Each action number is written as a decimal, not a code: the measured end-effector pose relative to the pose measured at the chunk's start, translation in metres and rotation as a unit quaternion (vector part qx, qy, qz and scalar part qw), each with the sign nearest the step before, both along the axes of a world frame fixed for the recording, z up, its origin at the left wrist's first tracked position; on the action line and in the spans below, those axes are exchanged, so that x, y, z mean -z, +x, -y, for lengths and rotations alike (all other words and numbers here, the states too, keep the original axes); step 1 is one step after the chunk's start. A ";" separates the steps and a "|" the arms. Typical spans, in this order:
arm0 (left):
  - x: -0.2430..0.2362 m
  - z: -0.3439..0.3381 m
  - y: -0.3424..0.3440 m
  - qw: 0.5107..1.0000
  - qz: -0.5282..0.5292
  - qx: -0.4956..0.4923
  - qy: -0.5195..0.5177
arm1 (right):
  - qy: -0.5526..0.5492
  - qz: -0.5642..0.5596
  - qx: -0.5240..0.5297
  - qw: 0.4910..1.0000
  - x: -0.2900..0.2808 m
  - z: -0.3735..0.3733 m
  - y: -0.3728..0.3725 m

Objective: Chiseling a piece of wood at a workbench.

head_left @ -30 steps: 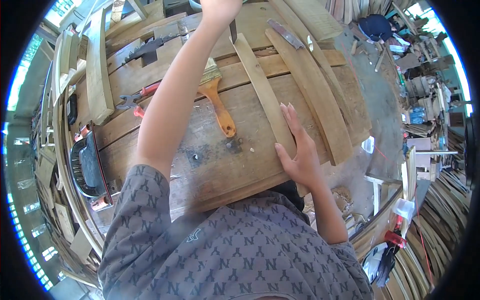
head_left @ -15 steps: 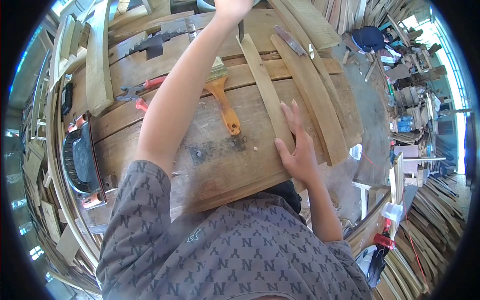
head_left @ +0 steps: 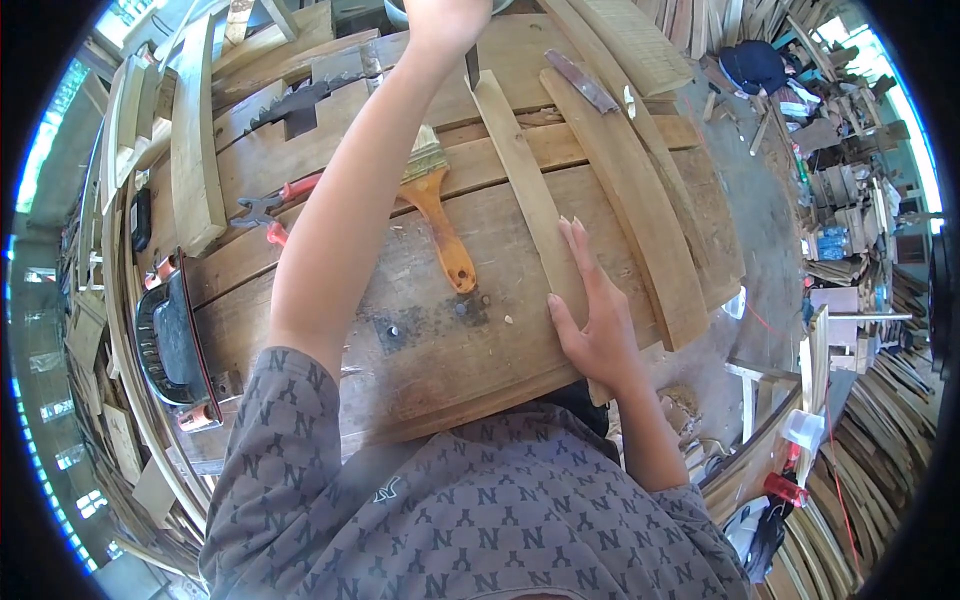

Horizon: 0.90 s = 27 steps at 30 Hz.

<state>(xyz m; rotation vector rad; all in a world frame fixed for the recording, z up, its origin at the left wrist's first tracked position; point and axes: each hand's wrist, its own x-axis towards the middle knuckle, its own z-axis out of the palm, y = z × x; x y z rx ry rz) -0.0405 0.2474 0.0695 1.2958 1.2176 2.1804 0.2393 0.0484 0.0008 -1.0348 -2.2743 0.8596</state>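
A long narrow wood strip [head_left: 525,180] runs from the far middle of the bench toward my body. My right hand [head_left: 600,330] lies on its near part, fingers stretched out and thumb spread toward the strip's left edge. At the upper edge of the view, my left hand [head_left: 450,22] is closed on a dark flat-bladed tool [head_left: 473,66]; its fingers are partly cut off. The blade points down at the strip's far end. Under my left forearm, a wide paintbrush [head_left: 440,225] with a wooden handle and red-handled pliers [head_left: 265,207] rest on the bench.
The wooden workbench [head_left: 420,360] has gaps between its planks. Thicker boards [head_left: 640,220] lie right of the strip, with a brownish flat block [head_left: 582,80] on one. A black-bodied tool [head_left: 170,340] sits at the left edge. Stacked timber [head_left: 880,450] fills the right side.
My view has shifted slightly, and the bench sits a little lower. My left hand and the blade stay by the strip's far end. My right hand remains on the strip.
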 end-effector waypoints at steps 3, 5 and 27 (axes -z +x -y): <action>-0.001 0.002 0.004 0.999 -0.027 -0.025 0.003 | 0.002 -0.007 -0.003 1.000 0.002 -0.001 0.001; 0.000 0.004 0.007 0.997 -0.050 -0.051 0.000 | -0.010 -0.002 -0.001 1.000 0.001 -0.001 0.001; -0.005 0.014 0.019 0.999 -0.019 -0.037 -0.033 | 0.021 0.007 -0.046 0.999 -0.006 -0.003 0.003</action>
